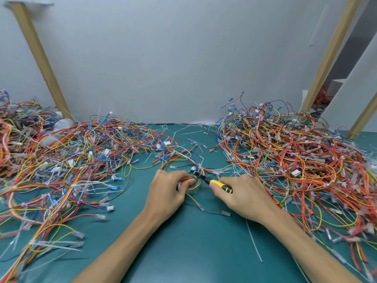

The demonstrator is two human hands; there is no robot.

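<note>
Bench [183,258] nearest; mid-bench the left hand [167,190] has its fingers pinching a wire bundle [190,181], the right hand [242,197] grips yellow cutters [212,181], tip at the bundle; best nip only the tie, sparing insulation.

Table [183,252] teal; cutter handle [221,185] yellow-black; wires [285,160] red, orange, yellow, blue

cutter [221,184] handle: partly inside right hand [242,195] | left wire pile [61,170]: blurred, cut by edge
</note>
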